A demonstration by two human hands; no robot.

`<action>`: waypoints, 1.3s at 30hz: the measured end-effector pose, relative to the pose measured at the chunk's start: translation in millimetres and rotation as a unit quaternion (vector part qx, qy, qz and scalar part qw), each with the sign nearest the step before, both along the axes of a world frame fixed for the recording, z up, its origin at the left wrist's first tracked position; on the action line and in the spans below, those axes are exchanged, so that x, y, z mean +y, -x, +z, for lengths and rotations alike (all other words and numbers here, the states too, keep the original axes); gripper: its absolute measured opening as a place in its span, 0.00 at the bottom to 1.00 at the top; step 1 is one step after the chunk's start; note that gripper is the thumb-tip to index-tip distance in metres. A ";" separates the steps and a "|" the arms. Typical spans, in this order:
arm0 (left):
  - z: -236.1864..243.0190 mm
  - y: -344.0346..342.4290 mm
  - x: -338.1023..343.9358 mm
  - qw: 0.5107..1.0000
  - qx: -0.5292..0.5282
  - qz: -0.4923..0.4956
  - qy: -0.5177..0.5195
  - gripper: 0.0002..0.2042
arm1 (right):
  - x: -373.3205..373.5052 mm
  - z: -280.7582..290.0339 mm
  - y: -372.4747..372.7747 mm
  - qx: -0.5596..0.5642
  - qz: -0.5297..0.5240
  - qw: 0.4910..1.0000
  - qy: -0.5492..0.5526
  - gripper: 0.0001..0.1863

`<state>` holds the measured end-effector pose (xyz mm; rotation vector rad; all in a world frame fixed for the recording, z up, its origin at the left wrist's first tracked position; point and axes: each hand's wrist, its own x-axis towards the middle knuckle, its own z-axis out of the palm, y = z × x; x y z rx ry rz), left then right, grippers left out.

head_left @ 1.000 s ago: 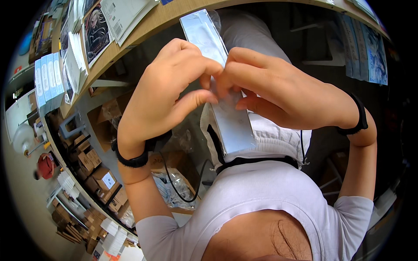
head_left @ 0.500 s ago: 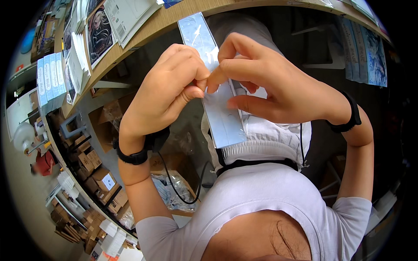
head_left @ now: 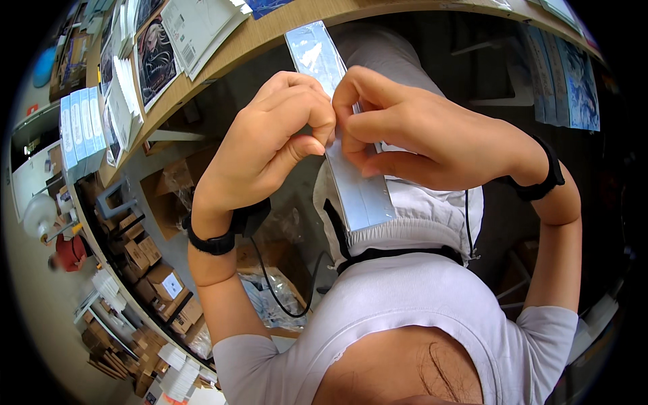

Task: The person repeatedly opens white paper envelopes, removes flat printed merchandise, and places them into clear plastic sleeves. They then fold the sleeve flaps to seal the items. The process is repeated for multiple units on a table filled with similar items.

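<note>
A long, pale blue box [head_left: 364,202] in shiny clear plastic wrap [head_left: 316,54] lies slanted across my lap, its far end near the table edge. Over the middle of the box, my left hand [head_left: 266,138] is closed, its curled forefinger and thumb at the left edge. My right hand [head_left: 418,131] meets it from the other side, fingers bent and bunched against the wrap. Both hands appear to pinch the wrap, though my fingers hide the exact spot. The fingertips of the two hands almost touch.
A wooden table edge [head_left: 270,37] curves ahead, bearing printed cards [head_left: 158,57] and white packages [head_left: 202,27]. Blue boxes stand upright at left [head_left: 82,131] and right [head_left: 574,84]. Below left are an open carton [head_left: 162,202] and a black cable [head_left: 270,290]. A person in red [head_left: 71,253] is far left.
Both hands and the box have shifted slightly to the right. My right fingers have bent further inward, and a small gap now shows between my left thumb and forefinger.
</note>
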<state>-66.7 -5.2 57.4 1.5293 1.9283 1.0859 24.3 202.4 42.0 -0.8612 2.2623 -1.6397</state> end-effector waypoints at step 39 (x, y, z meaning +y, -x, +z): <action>26.0 -35.9 7.5 0.995 0.016 -0.003 0.096 0.17 | 2.7 2.2 -29.6 0.043 0.003 0.998 0.054 0.11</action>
